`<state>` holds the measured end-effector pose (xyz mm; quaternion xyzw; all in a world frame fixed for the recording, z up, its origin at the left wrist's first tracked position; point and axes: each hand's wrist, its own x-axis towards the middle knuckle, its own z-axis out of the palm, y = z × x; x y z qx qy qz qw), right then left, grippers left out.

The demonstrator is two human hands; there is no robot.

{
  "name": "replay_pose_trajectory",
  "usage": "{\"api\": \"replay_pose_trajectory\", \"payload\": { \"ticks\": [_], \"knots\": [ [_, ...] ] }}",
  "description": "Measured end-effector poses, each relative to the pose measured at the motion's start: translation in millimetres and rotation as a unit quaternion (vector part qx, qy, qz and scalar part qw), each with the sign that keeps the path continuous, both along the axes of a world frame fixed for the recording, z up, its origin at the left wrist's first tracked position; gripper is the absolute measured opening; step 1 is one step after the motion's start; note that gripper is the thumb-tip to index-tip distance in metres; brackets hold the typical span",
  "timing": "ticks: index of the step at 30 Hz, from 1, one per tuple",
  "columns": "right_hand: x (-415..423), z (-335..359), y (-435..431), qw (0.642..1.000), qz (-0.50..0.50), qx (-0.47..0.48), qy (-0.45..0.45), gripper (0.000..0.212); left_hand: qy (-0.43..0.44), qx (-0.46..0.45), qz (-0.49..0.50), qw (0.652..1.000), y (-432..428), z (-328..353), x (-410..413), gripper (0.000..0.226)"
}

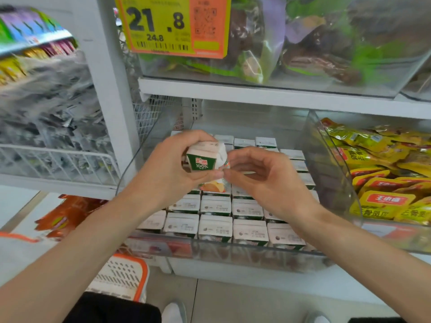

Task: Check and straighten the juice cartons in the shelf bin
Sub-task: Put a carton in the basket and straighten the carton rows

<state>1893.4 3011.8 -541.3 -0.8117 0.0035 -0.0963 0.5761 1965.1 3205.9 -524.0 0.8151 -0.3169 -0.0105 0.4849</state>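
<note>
Currently, one juice carton (202, 159) gripped by left hand (168, 170) above shelf bin (233, 251), edge pinched by right hand (263, 178)

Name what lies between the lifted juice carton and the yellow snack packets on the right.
In the head view: the right hand at the small green-and-white juice carton, then clear plastic bin walls before the yellow snack packets.

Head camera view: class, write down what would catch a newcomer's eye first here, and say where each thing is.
At the centre, the left hand grips a green and white juice carton held above the clear shelf bin, with the right hand at its side. Below them, rows of matching cartons fill the bin. At the top, a yellow and orange price tag reads 21.8.
</note>
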Motion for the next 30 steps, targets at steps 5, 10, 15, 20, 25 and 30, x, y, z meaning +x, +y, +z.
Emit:
{"api": "replay_pose_trajectory", "payload": {
  "ticks": [5, 10, 15, 20, 25, 30],
  "knots": [
    [8, 15, 31, 0.993, 0.05, -0.106, 0.017, 0.026, -0.07, 0.024, 0.071, 0.995, 49, 28, -13, 0.037],
    [7, 28, 93, 0.981, 0.154, -0.104, -0.05, 0.019, -0.083, -0.023, 0.147, 0.985, 140, 47, -51, 0.052],
    [14, 34, 161, 0.927, 0.281, -0.205, -0.141, 0.023, -0.049, 0.01, 0.245, 0.968, 238, 31, -79, 0.05],
    [33, 29, 234, 0.781, 0.402, -0.459, -0.132, 0.031, 0.033, 0.086, 0.294, 0.951, 291, -53, -84, 0.042],
    [46, 11, 264, 0.686, 0.394, -0.604, -0.094, 0.034, 0.077, 0.196, 0.284, 0.935, 306, -158, -71, 0.042],
    [55, -4, 266, 0.649, 0.383, -0.656, -0.037, 0.041, 0.132, 0.267, 0.248, 0.922, 295, -243, -45, 0.039]
  ]
}}
